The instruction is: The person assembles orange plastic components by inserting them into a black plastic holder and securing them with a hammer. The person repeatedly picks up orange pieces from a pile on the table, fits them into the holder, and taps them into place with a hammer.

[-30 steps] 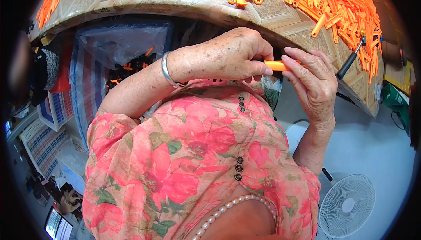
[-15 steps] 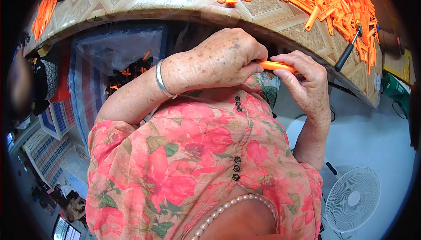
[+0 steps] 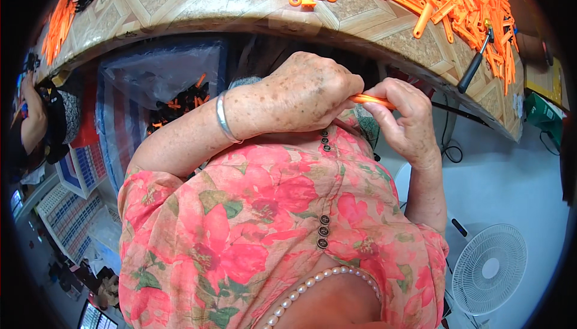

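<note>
Left hand (image 3: 303,91) fisted round one end of orange plastic stick (image 3: 371,100); right hand (image 3: 409,118) pinching other end, both held near chest, below table edge (image 3: 360,25). Far right on tabletop: heap of orange sticks (image 3: 463,4) w/ black-handled tool (image 3: 475,63) beside.

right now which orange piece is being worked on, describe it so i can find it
Start at the patterned table edge strewn with orange pieces, then drop below it to the two hands. The orange strip bridges the left hand and right hand, the only piece off the table.
</note>
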Available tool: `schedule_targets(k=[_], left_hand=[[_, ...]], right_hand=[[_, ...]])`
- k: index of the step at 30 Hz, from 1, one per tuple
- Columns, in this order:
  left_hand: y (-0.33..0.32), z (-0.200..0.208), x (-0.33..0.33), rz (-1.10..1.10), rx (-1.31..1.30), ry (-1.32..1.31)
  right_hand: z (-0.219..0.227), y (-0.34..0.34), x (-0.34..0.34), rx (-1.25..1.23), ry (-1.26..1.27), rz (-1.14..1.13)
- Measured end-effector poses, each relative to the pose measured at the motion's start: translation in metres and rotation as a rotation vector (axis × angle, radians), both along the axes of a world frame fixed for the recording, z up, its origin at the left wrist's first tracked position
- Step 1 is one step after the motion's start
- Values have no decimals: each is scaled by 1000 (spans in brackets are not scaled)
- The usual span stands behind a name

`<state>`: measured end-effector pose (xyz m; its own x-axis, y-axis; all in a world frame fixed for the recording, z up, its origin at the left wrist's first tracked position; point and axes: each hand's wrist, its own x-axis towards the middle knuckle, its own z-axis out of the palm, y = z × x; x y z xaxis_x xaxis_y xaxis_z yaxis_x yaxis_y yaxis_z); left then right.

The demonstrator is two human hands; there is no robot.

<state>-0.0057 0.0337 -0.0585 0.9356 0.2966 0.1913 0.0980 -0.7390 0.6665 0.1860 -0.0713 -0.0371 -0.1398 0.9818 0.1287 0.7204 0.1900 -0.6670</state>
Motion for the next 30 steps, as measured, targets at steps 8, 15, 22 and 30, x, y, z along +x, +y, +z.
schedule_targets(k=[8,15,22,30], left_hand=[[35,26,-8,-331,-1576,196],[8,-14,5,-52,-1781,-104],[3,-5,10,258,-1644,-149],[-2,8,20,412,-1505,-145]], right_hand=[[28,8,16,671,-471,224],[11,36,41,573,-615,233],[7,23,117,277,-721,-736],[17,26,146,-132,-348,-978]])
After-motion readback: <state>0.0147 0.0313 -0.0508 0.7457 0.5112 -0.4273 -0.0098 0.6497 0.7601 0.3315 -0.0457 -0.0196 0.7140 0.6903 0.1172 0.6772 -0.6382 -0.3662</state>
